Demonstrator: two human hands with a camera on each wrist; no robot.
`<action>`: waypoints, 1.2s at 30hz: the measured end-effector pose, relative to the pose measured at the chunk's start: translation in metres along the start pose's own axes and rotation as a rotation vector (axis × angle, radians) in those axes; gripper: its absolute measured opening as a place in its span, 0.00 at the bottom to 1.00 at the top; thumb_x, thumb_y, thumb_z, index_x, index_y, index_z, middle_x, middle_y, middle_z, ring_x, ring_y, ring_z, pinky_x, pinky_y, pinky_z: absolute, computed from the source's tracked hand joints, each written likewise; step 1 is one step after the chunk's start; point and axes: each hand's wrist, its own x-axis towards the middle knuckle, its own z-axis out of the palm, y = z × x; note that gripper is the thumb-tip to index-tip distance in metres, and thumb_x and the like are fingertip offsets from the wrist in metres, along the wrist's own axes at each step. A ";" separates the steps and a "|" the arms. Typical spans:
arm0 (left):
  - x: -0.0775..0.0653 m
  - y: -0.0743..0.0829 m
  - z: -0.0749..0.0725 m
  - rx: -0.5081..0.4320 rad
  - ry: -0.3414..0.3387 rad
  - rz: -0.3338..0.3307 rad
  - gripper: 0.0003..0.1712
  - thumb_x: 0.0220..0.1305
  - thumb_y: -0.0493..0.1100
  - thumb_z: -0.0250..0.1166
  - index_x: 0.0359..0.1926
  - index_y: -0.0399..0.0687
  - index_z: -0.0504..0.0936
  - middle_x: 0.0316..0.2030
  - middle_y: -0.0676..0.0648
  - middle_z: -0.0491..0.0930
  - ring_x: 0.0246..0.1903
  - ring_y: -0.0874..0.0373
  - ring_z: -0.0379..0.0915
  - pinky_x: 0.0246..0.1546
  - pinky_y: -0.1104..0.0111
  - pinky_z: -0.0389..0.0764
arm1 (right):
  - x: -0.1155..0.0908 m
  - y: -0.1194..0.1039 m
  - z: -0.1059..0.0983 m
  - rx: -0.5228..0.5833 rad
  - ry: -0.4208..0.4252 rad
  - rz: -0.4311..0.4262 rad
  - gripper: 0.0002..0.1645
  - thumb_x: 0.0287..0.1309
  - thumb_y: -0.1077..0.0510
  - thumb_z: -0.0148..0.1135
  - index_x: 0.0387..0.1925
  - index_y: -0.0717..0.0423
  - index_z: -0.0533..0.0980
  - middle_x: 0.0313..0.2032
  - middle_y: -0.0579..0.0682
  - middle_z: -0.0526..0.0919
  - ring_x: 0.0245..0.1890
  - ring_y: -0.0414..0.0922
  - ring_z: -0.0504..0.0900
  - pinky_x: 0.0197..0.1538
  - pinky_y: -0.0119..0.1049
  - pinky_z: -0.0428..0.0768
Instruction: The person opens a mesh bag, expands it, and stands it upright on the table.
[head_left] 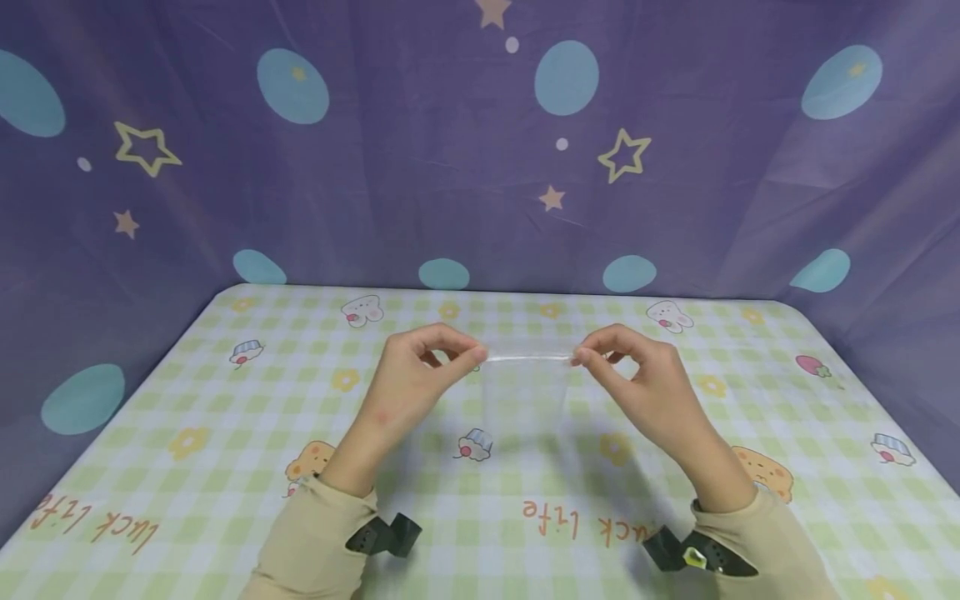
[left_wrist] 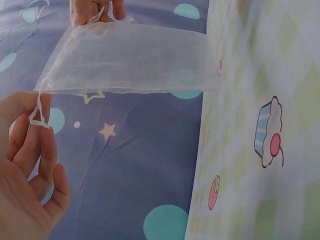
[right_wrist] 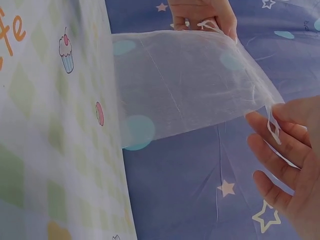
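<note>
A sheer white mesh drawstring bag (head_left: 525,400) hangs between my two hands above the table, its top edge stretched straight. My left hand (head_left: 420,371) pinches one top corner between thumb and forefinger. At the opposite corner my right hand (head_left: 637,379) pinches the edge the same way. In the left wrist view the flat bag (left_wrist: 130,60) shows a thin white cord looped by the left fingers (left_wrist: 47,150). The right wrist view shows another cord loop (right_wrist: 273,125) beside the right fingers. Nothing is visible inside the see-through bag (right_wrist: 185,80).
Below the hands lies a table with a green-and-white checked cloth (head_left: 225,517), printed with cupcakes, flowers and lettering. A purple curtain (head_left: 450,167) with stars and blue ovals stands behind it and at both sides.
</note>
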 end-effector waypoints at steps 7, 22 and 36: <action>0.000 0.001 -0.001 0.058 -0.005 0.008 0.03 0.60 0.45 0.73 0.34 0.53 0.88 0.31 0.57 0.86 0.33 0.62 0.79 0.44 0.60 0.74 | 0.000 0.001 -0.001 -0.099 0.010 -0.108 0.06 0.59 0.65 0.68 0.35 0.51 0.82 0.31 0.37 0.86 0.33 0.36 0.80 0.38 0.26 0.73; 0.000 -0.002 0.001 0.088 0.017 0.041 0.03 0.61 0.46 0.72 0.35 0.54 0.87 0.32 0.58 0.85 0.35 0.61 0.78 0.42 0.61 0.76 | 0.001 0.003 0.004 -0.134 0.059 -0.123 0.07 0.56 0.67 0.70 0.34 0.52 0.83 0.30 0.39 0.86 0.32 0.37 0.81 0.41 0.30 0.74; -0.003 -0.005 0.011 0.139 -0.089 0.027 0.16 0.62 0.48 0.71 0.50 0.52 0.85 0.40 0.56 0.85 0.39 0.62 0.77 0.43 0.61 0.76 | -0.001 -0.005 0.007 0.064 0.128 -0.004 0.02 0.62 0.62 0.67 0.35 0.59 0.83 0.28 0.45 0.85 0.30 0.37 0.80 0.40 0.27 0.74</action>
